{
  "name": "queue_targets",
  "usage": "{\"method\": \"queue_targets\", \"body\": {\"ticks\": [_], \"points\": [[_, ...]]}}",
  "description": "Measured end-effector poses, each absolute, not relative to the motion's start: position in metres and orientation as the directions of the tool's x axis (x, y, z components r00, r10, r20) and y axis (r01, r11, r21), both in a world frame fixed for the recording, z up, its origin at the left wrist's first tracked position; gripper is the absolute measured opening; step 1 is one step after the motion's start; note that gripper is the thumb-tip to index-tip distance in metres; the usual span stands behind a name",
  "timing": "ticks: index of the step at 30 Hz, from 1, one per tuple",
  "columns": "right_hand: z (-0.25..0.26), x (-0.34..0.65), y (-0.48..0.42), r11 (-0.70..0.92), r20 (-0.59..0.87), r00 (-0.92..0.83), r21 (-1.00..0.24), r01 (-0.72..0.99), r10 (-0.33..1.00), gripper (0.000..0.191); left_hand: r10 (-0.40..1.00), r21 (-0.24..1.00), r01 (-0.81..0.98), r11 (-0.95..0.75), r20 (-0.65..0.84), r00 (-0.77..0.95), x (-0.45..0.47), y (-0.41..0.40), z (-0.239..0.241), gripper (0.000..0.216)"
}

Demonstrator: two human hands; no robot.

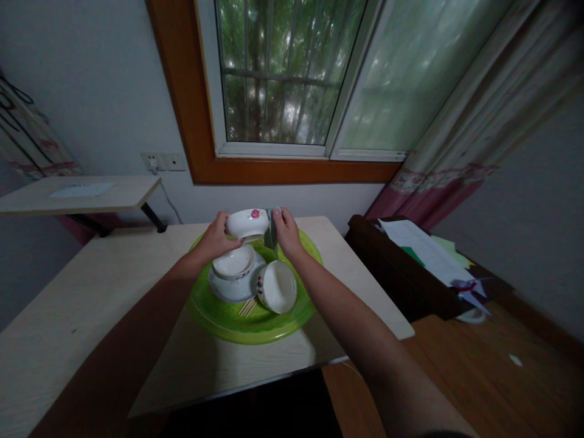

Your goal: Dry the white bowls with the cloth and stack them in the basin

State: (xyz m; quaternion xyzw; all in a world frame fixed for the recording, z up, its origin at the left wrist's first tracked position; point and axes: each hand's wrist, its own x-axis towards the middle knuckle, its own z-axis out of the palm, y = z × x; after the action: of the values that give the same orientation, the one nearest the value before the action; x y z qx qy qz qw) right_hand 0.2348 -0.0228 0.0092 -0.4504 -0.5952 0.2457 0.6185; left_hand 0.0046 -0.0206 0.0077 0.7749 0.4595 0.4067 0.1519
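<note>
My left hand (218,236) grips a white bowl (244,224) with a pink flower on its side, tilted above the green basin (255,333). Against the bowl's right side, my right hand (286,230) pinches a grey-green cloth (271,234) that hangs down a little. Below, a second white bowl (234,263) rests on a white plate (230,290) in the basin. To their right a third bowl (279,287) lies tipped on its side, its inside facing me. Several chopsticks (247,307) stick out between the plate and that bowl.
The basin stands on a pale wooden table (123,267). A small raised shelf (104,198) with a paper is at the left. Behind is a window (292,79) in a brown frame. Right of the table sits a dark cabinet (387,271) with papers (420,246) on it.
</note>
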Motion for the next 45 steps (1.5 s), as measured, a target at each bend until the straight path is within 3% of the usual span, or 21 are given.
{"method": "queue_targets", "body": {"ticks": [5,11,20,26,32,41,45], "points": [[0.006,0.228,-0.024,0.467,0.472,-0.003,-0.872,0.147,0.882,0.050,0.865,0.720,0.502,-0.479,0.484,0.132,0.001,-0.013,0.004,0.064],[0.005,0.223,-0.029,0.473,0.452,-0.161,-0.870,0.139,0.877,0.088,0.883,0.803,0.371,-0.466,0.449,0.137,-0.003,-0.003,-0.006,0.066],[0.002,0.228,-0.025,0.561,0.544,-0.148,-0.766,0.314,0.826,0.086,0.860,0.824,0.249,-0.508,0.468,0.206,-0.001,-0.002,-0.009,0.071],[-0.007,0.231,-0.017,0.598,0.578,-0.188,-0.687,0.413,0.794,0.092,0.849,0.797,0.292,-0.529,0.491,0.197,0.000,-0.005,-0.008,0.067],[-0.005,0.230,-0.019,0.690,0.673,-0.254,-0.522,0.501,0.694,0.071,0.867,0.769,0.416,-0.485,0.487,0.109,-0.001,-0.003,-0.008,0.065],[0.021,0.215,-0.054,0.802,0.647,-0.560,-0.137,0.582,0.517,0.071,0.862,0.756,0.430,-0.493,0.492,0.122,-0.001,0.001,-0.009,0.063],[0.026,0.212,-0.058,0.820,0.606,-0.625,-0.083,0.566,0.492,0.065,0.865,0.773,0.398,-0.494,0.482,0.139,0.000,-0.002,-0.006,0.062]]}}
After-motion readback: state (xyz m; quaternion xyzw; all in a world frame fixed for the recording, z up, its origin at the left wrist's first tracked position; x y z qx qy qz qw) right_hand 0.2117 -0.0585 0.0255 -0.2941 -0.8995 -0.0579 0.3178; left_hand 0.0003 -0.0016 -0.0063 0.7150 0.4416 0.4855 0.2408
